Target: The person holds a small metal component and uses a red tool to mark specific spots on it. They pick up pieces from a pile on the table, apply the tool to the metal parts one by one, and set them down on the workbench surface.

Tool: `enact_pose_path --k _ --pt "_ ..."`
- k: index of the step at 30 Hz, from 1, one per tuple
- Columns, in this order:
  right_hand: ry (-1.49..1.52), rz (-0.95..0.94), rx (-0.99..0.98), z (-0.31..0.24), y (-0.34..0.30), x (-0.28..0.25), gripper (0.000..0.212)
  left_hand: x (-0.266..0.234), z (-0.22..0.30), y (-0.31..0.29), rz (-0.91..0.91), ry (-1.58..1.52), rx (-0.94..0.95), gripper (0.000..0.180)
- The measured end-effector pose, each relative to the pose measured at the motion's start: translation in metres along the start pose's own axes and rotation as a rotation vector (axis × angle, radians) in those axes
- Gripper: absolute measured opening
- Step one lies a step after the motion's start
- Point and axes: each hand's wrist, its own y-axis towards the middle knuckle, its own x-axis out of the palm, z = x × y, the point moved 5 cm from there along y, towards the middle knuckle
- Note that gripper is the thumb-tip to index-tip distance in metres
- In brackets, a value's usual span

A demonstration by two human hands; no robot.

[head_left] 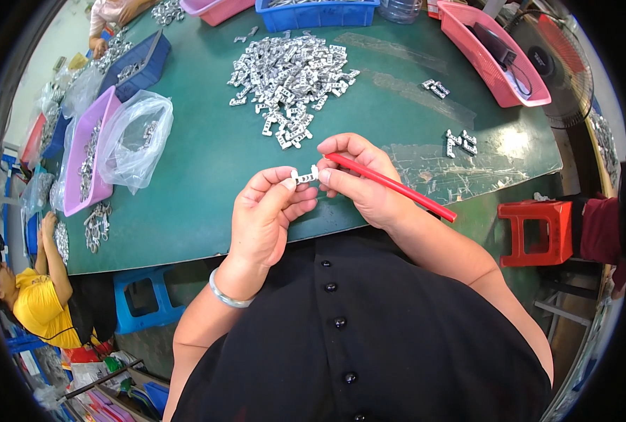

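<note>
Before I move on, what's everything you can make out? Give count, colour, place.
Metal part: one, silver, picture centre
Red rod: one, red, right of centre
Table: one, green, across the middle
Heap of parts: uncountable, silver, far middle
Loose clusters: two, silver, right side
Baskets: at least three, pink, left, far edge, right
Bins: at least two, blue, far edge, left
Plastic bags: several, clear, left
Jug: one, clear, far edge
Stools: two, red at right, blue at left
Fan: one, dark, upper right
Co-workers: two, one in yellow, left and upper left
Bracelet: one, pale, left wrist
Left hand: one, bare, pinching the part
Right hand: one, bare, holding the rod
</note>
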Motion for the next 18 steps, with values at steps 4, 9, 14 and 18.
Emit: enact_pose_path --k 4,9,14,18 --pt "-0.007 0.007 0.02 0.001 0.0001 0.0001 0.028 0.0005 0.0007 -0.0003 0.007 -0.001 -0.017 0.015" --pt "-0.013 0.002 0.022 0.0006 -0.0007 0.001 0.029 -0.0005 0.0005 -0.0011 0.003 0.004 -0.014 0.016" --pt "-0.004 0.0 0.01 0.0002 -0.0009 -0.0004 0.029 0.0016 0.0011 -0.0009 -0.004 0.018 0.01 0.015" --pt "0.011 -0.007 -0.007 -0.0011 -0.0014 -0.0003 0.028 0.0027 0.0016 -0.0019 -0.002 0.045 0.063 0.014"
